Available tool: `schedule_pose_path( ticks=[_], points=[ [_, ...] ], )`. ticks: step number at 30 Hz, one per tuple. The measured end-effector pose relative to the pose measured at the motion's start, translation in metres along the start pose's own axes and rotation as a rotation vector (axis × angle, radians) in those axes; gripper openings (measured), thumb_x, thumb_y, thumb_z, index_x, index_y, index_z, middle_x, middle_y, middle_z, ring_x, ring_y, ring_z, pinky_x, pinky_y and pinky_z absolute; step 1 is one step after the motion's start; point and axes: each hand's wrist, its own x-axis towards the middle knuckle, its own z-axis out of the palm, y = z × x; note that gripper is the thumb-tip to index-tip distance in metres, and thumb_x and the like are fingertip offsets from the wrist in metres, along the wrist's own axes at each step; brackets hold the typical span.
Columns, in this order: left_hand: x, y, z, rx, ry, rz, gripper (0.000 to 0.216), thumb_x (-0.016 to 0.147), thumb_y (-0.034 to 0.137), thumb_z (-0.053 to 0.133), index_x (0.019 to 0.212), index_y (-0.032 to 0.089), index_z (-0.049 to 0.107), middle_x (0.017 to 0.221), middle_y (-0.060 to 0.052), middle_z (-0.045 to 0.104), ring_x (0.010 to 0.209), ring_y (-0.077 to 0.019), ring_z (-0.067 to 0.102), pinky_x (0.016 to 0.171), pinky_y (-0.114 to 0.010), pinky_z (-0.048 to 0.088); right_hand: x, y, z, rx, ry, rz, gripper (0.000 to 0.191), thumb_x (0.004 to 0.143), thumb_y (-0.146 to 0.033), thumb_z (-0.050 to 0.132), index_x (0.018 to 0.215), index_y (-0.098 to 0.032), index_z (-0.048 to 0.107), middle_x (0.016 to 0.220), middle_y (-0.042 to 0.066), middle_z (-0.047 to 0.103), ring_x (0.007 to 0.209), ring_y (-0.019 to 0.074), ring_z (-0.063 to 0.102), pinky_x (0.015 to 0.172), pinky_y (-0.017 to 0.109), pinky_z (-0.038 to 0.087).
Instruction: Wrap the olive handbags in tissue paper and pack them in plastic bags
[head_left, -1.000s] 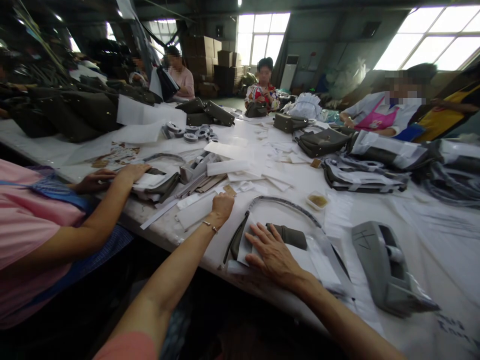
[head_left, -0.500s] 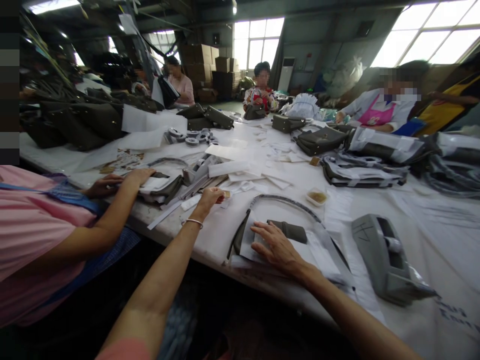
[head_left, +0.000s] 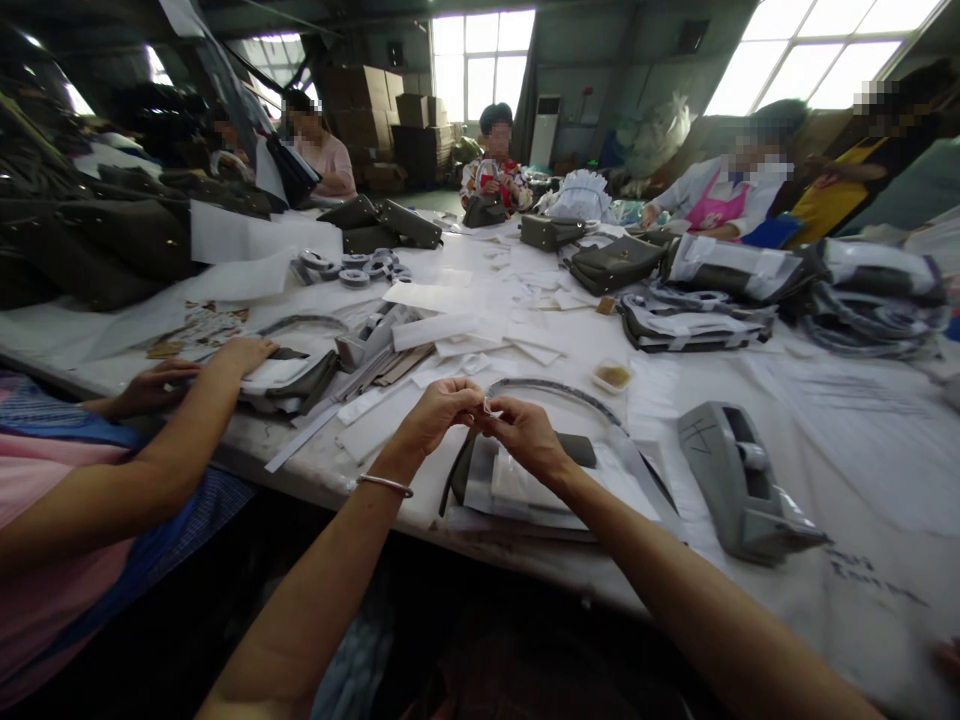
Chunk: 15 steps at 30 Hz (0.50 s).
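Note:
My left hand (head_left: 439,412) and my right hand (head_left: 527,432) meet in the air just above the table edge. Both pinch the same tiny pale piece (head_left: 487,405); it is too small to name. A silver bangle sits on my left wrist. Under the hands lies an olive-grey bag strap (head_left: 553,388) curved in an arc, with a folded olive piece (head_left: 579,449) on white paper sheets (head_left: 525,492).
A grey tape dispenser (head_left: 739,483) stands to the right. A small dish (head_left: 613,375) with brown contents sits beyond the strap. A co-worker's hands (head_left: 244,352) press bag parts at the left. Paper strips, tape rolls (head_left: 352,268), olive bags and several seated people fill the white table (head_left: 825,440).
My left hand came back from the paper strips with something small. My right hand lifted off the folded olive piece, and the two now pinch together.

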Motion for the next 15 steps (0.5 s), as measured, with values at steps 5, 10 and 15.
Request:
schedule_pose_path(
  ticks=[5,10,15],
  points=[
    [-0.002,-0.016,0.000,0.080,0.096,0.168,0.027,0.074,0.038,0.071,0.083,0.014,0.063,0.082,-0.002,0.065,0.076,-0.0131,0.061,0.070,-0.024,0.049,-0.010,0.005,-0.014,0.329,-0.004,0.163,0.039,0.072,-0.054,0.074,0.087,-0.018,0.075,0.077,0.005,0.075,0.069,0.0176,0.068,0.065,0.028,0.052],
    [-0.011,-0.035,0.010,0.309,-0.084,0.184,0.046,0.075,0.041,0.076,0.112,0.018,0.064,0.112,-0.007,0.068,0.102,-0.0213,0.064,0.090,-0.032,0.049,-0.020,-0.001,-0.025,0.512,0.005,0.277,0.039,0.072,-0.056,0.074,0.087,-0.019,0.075,0.085,0.004,0.075,0.073,0.0184,0.071,0.072,0.033,0.057],
    [-0.016,-0.039,0.020,0.456,0.036,0.173,0.027,0.081,0.041,0.067,0.093,0.017,0.069,0.088,-0.002,0.072,0.084,-0.0187,0.065,0.078,-0.027,0.049,-0.023,-0.001,-0.031,0.441,0.089,0.284,0.036,0.070,-0.051,0.077,0.083,-0.019,0.074,0.080,0.003,0.073,0.061,0.0138,0.064,0.055,0.025,0.049]
  ],
)
